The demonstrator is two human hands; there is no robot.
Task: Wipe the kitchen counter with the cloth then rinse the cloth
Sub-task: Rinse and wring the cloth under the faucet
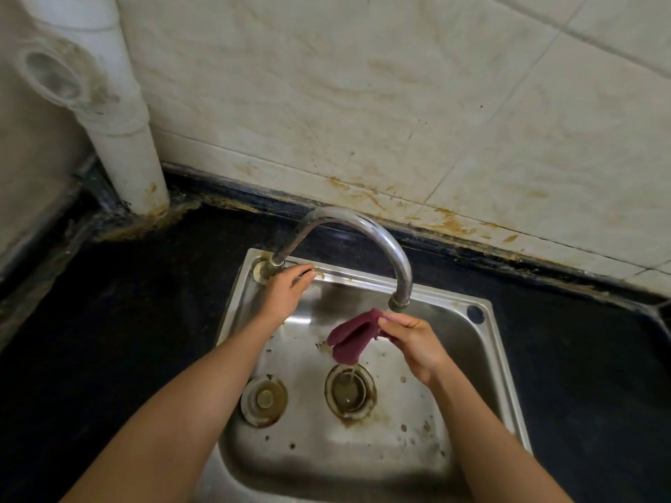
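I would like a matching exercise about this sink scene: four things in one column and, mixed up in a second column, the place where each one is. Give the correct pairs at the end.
Things
1. cloth
2. left hand
3. white pipe
4. round plug

Places
a. in the back left corner of the counter
b. lying on the sink floor, left of the drain
c. held by the right hand under the faucet outlet
d. at the faucet's base

Pairs: 1-c, 2-d, 3-a, 4-b
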